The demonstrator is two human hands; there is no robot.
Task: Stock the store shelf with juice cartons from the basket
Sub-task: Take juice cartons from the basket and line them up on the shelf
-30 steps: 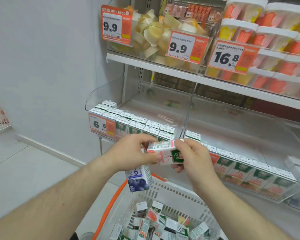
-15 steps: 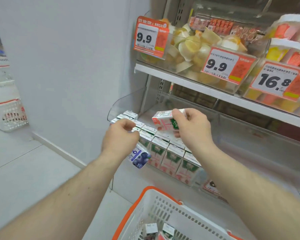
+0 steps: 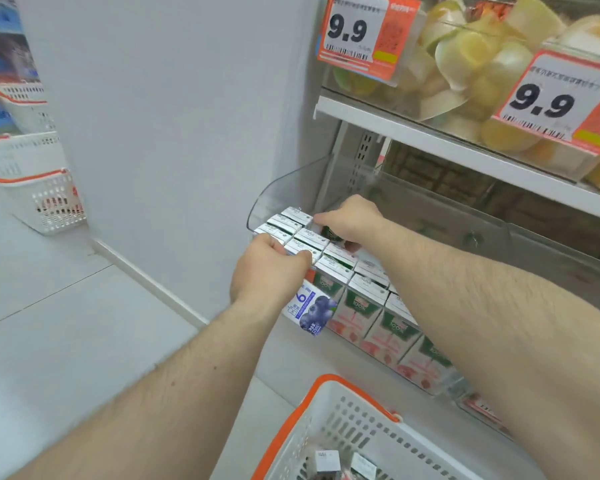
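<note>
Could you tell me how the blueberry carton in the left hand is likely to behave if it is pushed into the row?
The blueberry carton is a small flat-sided box, so it should slide, not roll. It looks stiff enough to hold shape in the left hand. Being tall and narrow like the shelved cartons, it may tip if nudged high.

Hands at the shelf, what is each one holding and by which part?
The right hand grips a carton by its top, setting it behind the rows. The left hand holds a blueberry carton by its upper end.

The scene is evenly and brightly lit from above; shadows are soft. Straight lines are bowed by wide-angle distortion at the edges. Slight blur is seen throughout.
</note>
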